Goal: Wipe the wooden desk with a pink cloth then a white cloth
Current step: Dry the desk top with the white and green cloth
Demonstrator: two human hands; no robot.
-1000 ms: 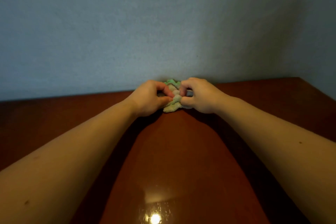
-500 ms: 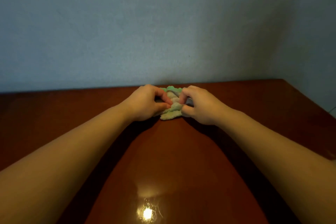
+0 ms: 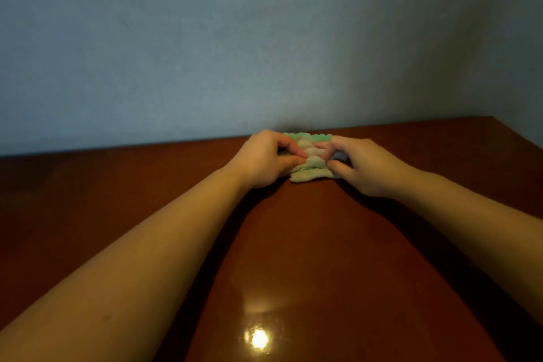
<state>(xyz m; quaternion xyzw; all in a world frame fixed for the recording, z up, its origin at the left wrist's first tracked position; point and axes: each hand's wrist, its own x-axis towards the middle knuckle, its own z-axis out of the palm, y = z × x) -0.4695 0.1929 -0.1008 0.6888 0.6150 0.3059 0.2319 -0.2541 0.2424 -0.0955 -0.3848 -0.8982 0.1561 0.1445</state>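
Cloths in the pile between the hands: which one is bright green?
The green cloth is the rearmost one, nearest the wall, with a wavy edge. The pale cloths lie in front of it.

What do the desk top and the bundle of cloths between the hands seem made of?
The desk looks like wood or veneer, reddish-brown under glossy varnish: a light glares off it. The cloths look like fluffy terry or microfibre, matte, with wavy edges; the dim light leaves the fibre open.

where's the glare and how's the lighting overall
Head view: dim, warm light; a bright reflection glares on the glossy desk near the bottom edge; forearms cast dark shadows; the cloths in the left hand and right hand look soft, colours muted.
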